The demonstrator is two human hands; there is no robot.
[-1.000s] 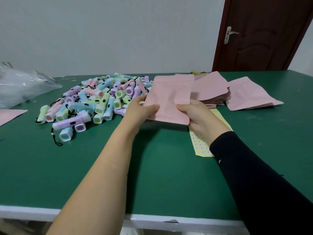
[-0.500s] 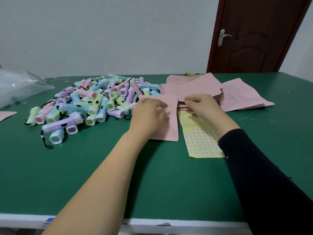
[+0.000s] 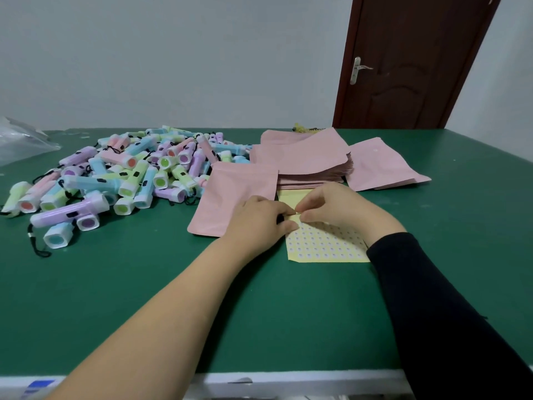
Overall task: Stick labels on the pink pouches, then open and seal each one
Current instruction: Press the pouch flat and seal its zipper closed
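A pink pouch (image 3: 230, 194) lies flat on the green table (image 3: 144, 298), just left of a yellow label sheet (image 3: 323, 243) with rows of small round stickers. My left hand (image 3: 259, 220) rests on the pouch's lower right corner, and its fingertips press the sheet's left edge. My right hand (image 3: 331, 206) is over the top of the sheet, thumb and forefinger pinched together at a label. The label itself is too small to make out. A stack of pink pouches (image 3: 305, 166) sits behind the sheet.
A heap of pastel toy flashlights (image 3: 121, 177) with black cords covers the left middle of the table. Another pink pouch (image 3: 380, 166) lies right of the stack. A clear plastic bag (image 3: 20, 142) is at the far left. A brown door (image 3: 409, 62) stands behind.
The pouch went from held up in both hands to lying flat on the table. Both hands moved onto the yellow label sheet, the right one pinching at a label.
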